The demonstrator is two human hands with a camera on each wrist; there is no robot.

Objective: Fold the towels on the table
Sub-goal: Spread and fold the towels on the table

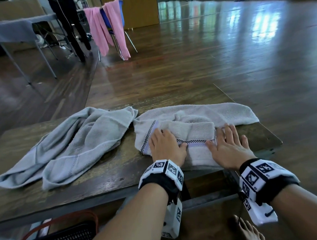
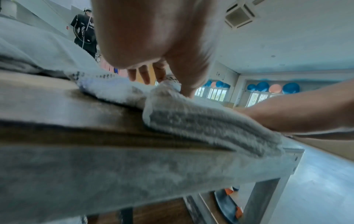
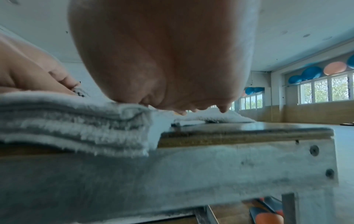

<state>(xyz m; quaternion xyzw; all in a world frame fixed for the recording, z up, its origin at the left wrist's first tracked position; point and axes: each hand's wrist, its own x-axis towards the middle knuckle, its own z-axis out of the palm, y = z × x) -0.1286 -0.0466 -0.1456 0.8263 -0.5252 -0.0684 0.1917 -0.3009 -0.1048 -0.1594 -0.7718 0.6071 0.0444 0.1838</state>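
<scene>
Currently I have both hands flat on the partly folded pale beige terry towel with a checkered stripe (image 1: 192,134), which lies at the near right of the dark wooden table (image 1: 109,171). My left hand (image 1: 165,145) presses its left end with fingers straight; my right hand (image 1: 228,149) presses the right end at about 3 o'clock, fingers extended, gripping nothing as far as the blurred wrist views show. A crumpled light grey towel (image 1: 77,143) sprawls at 9 o'clock, just beside it.

Pink cloths (image 1: 100,28) draped over blue chair (image 1: 104,15); black basket (image 1: 64,238) under near edge.
</scene>
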